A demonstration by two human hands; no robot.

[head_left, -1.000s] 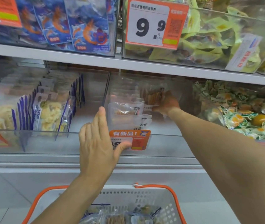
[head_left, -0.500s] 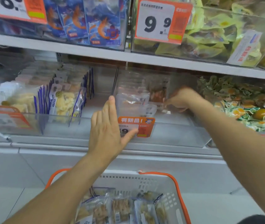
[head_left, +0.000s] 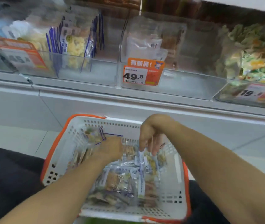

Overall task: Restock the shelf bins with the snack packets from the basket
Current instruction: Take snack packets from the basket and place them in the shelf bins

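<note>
Head view, motion-blurred: both hands are down in the white basket (head_left: 179, 165) with the orange rim, which sits low in front of the shelf. Left hand (head_left: 110, 148) is pushed in among the snack packets (head_left: 123, 177), knuckles up; its fingers are buried under the wrappers, so cannot tell whether they grasp anything. Right hand (head_left: 151, 139) hangs over the far right of the pile, fingers (head_left: 154, 150) curled downward with the tips at the top edge of a packet; whether they have pinched it or only touch it, cannot tell through the blur. Packets lie loose and overlapping, filling most of the basket floor. Up on the shelf, the middle clear bin (head_left: 173, 81) with the orange 49.8 price tag (head_left: 142, 72) holds a few upright packets at its back and looks like the one to fill, judging by similar wrappers; the left bin (head_left: 86, 68) has blue-edged packets, the right bin (head_left: 225, 92) green and yellow ones. Step in hand is likely picking the next batch. To do it well: gather several packets of one kind, square their edges, grip by the sealed tops rather than crushing the contents, keep labels facing one way, then lift clear of the basket wall before reaching up. Slippery film may let a stack fan out, so hold it from both sides.
</note>
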